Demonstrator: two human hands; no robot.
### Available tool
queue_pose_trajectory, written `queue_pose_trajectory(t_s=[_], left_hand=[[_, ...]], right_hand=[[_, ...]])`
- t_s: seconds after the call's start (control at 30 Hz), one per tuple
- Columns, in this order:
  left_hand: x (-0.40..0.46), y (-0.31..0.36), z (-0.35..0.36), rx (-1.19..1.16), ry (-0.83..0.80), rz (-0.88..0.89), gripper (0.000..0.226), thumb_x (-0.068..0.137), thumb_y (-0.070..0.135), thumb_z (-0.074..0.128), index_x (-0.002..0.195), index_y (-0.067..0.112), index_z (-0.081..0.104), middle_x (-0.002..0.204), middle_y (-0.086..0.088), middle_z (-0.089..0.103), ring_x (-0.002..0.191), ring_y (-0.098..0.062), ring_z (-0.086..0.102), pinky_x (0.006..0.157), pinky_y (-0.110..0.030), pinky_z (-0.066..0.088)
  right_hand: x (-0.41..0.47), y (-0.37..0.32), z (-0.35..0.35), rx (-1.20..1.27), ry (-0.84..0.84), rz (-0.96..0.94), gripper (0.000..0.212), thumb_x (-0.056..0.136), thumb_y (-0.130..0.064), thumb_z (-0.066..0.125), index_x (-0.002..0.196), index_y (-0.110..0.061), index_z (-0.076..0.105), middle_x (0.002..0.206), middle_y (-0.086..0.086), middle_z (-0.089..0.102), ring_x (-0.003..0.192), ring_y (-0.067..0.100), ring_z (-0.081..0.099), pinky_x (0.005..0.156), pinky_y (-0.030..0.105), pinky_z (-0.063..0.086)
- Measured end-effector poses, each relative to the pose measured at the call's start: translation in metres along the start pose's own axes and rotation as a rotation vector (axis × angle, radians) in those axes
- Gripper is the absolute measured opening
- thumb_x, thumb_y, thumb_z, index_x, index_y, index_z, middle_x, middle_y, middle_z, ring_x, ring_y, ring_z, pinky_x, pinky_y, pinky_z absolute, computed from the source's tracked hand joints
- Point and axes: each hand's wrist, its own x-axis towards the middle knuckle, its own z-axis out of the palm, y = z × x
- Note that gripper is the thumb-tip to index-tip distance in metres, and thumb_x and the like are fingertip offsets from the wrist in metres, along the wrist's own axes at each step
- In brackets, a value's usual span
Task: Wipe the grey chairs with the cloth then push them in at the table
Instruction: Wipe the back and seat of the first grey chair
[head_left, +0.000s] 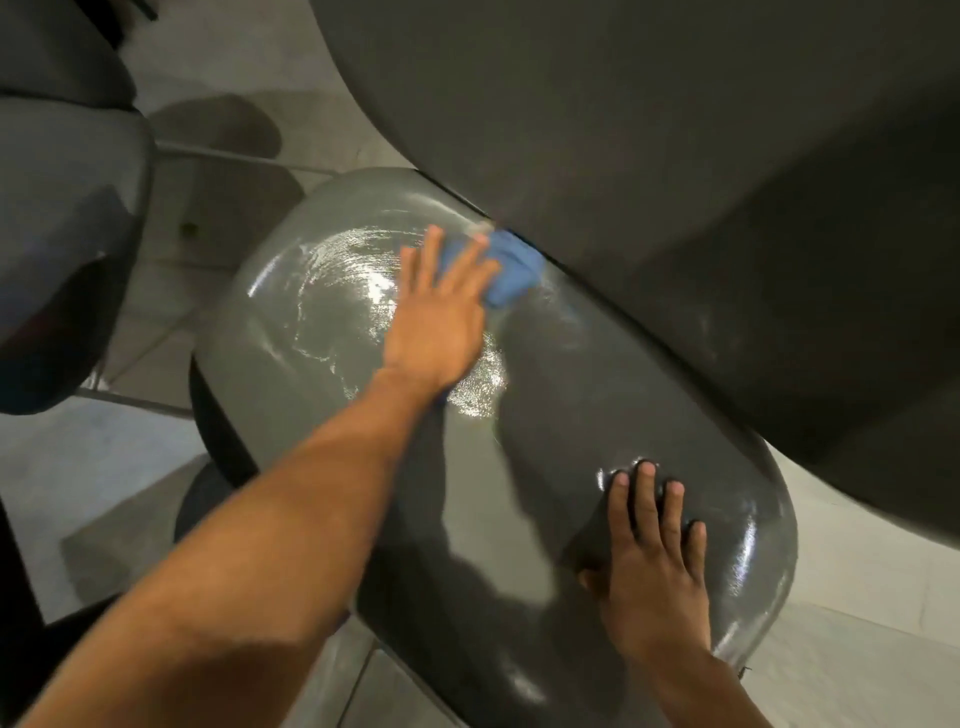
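A glossy grey chair seat fills the middle of the view, its far edge tucked under the dark table. My left hand presses a blue cloth flat on the seat near the table's edge, fingers straight and spread. Wet streaks shine on the seat to the left of the cloth. My right hand rests on the near right part of the seat with its fingers straight.
A second grey chair stands at the left, apart from the first. Pale floor tiles show between the chairs and at the lower right. The dark round table overhangs the upper right.
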Motion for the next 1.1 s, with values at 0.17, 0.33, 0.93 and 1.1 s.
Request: queue_pose_trajectory(t_s=[0.17, 0.33, 0.93, 1.1], left_hand=[[-0.024, -0.086, -0.027, -0.067, 0.109, -0.461, 0.053, 0.105, 0.029, 0.034, 0.158, 0.022, 0.034, 0.171, -0.001, 0.017, 0.157, -0.043, 0.002, 0.127, -0.058, 0.002], [-0.053, -0.028, -0.005, -0.180, 0.137, -0.493, 0.052, 0.105, 0.022, 0.037, 0.157, 0.017, 0.036, 0.171, -0.006, 0.019, 0.157, -0.039, 0.005, 0.128, -0.054, 0.003], [-0.128, -0.048, 0.009, -0.087, 0.078, -0.401, 0.057, 0.091, 0.022, 0.043, 0.147, 0.015, 0.049, 0.167, -0.004, 0.031, 0.155, -0.047, 0.011, 0.124, -0.062, 0.004], [-0.056, -0.008, 0.002, -0.206, 0.190, -0.562, 0.058, 0.095, 0.018, 0.037, 0.153, 0.014, 0.042, 0.169, -0.004, 0.025, 0.156, -0.041, 0.010, 0.127, -0.054, 0.007]], right_hand=[[0.000, -0.003, -0.004, -0.018, -0.035, 0.011, 0.105, 0.099, -0.049, 0.053, 0.148, -0.016, -0.034, 0.158, 0.008, -0.043, 0.149, 0.036, -0.032, 0.124, 0.054, -0.005], [0.001, -0.005, -0.007, -0.038, -0.068, 0.005, 0.106, 0.099, -0.048, 0.054, 0.153, -0.015, -0.031, 0.157, 0.010, -0.043, 0.147, 0.037, -0.033, 0.124, 0.055, -0.007], [0.003, 0.019, -0.026, 0.000, -0.146, -0.113, 0.096, 0.097, -0.032, 0.056, 0.160, -0.024, -0.016, 0.164, 0.000, -0.031, 0.153, 0.029, -0.023, 0.127, 0.048, 0.002], [0.007, 0.019, -0.032, 0.014, -0.213, -0.106, 0.098, 0.094, -0.021, 0.056, 0.160, -0.024, -0.015, 0.164, -0.001, -0.031, 0.153, 0.028, -0.025, 0.126, 0.049, 0.002]])
